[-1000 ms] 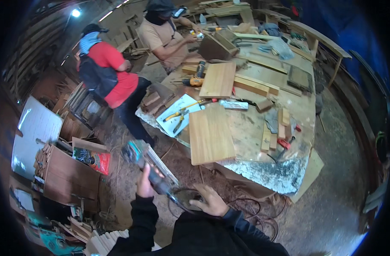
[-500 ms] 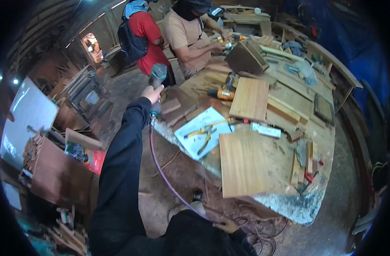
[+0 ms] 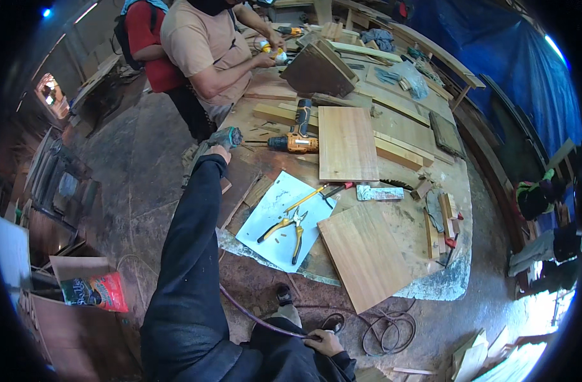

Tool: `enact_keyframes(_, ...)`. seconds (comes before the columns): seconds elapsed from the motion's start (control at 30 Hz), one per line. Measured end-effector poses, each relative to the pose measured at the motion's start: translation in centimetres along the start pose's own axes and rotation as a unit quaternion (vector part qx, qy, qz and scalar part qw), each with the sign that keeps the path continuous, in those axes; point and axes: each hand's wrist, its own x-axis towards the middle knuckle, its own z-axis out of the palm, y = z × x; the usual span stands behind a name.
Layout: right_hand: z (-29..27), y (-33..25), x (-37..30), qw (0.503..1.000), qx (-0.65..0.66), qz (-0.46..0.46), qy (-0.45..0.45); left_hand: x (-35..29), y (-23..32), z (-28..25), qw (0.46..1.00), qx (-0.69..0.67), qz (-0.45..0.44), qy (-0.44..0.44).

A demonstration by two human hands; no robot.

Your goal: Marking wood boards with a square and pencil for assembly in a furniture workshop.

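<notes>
My left hand (image 3: 219, 153), at the table's left edge, is closed around a teal-and-grey air tool (image 3: 226, 136); its exact kind is unclear. Low in the middle, my right hand (image 3: 326, 344) has its fingers curled on a purple hose (image 3: 259, 321). Near my left arm lies a white sheet (image 3: 270, 205) carrying pliers (image 3: 284, 230) with yellow-and-black handles and a yellow pencil (image 3: 305, 198). An orange-and-black cordless drill (image 3: 295, 140) rests beyond it. One wooden board (image 3: 348, 143) lies beside the drill; another board (image 3: 366, 256) slants over the table's front edge.
Across the table, a person (image 3: 205, 54) in a tan shirt handles a yellow-and-white tool beside a wooden box (image 3: 319, 70). Another person in red (image 3: 151, 44) stands behind. Loose hose (image 3: 389, 334) coils on the floor. Wood strips (image 3: 433, 232) lie at the table's right.
My view has shifted rightward. My left hand has lowered the air tool beside the table's edge. The front board appears turned, with a corner past the edge. My right hand shows more fully.
</notes>
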Motion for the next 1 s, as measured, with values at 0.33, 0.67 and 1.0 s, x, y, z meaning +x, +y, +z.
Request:
enact_keyframes(0.33,0.5,1.9,2.9,0.991,-0.132,-0.004,0.027,-5.4,3.1,-3.7,0.998,0.042,0.032,-0.026)
enact_keyframes(0.67,-2.1,0.2,6.6,0.981,-0.174,-0.087,0.011,-15.5,2.0,-1.3,0.981,0.054,0.144,0.115)
enact_keyframes(1.0,-14.4,-8.8,9.0,0.872,-0.188,-0.255,0.373,-10.3,2.5,-2.5,0.995,0.033,0.073,0.057)
